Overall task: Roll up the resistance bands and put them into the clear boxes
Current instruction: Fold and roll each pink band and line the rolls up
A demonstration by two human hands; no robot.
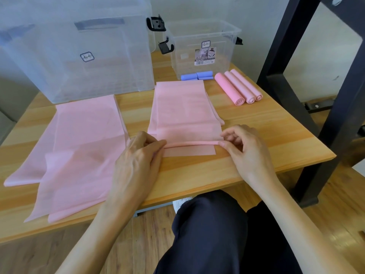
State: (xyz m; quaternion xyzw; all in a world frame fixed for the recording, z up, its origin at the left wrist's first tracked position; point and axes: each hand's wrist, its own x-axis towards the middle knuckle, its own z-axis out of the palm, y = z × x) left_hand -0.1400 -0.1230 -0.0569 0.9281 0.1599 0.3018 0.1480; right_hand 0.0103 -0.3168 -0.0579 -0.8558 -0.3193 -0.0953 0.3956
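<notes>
Starting the roll on the flat pink resistance band [185, 107], both hands pinching its near edge.

I have my left hand [138, 155] and right hand [243, 147] at either end of the first thin turn of the band, fingertips closed on the tube it forms, so that, as I judge it, the roll stays even across its width. The rest of the band runs away toward 12 o'clock on the pale wooden table [256, 135]. At 9 o'clock lie more loose pink bands [85, 135], unrolled. At 1 o'clock three finished pink rolls [239, 87] sit side by side, with blue rolls [197, 75] just before the small clear plastic box [201, 48], which looks empty. The large clear box [79, 46] stands at 11 o'clock. A black metal frame [296, 56] rises at 2 o'clock; the floor is wood.
</notes>
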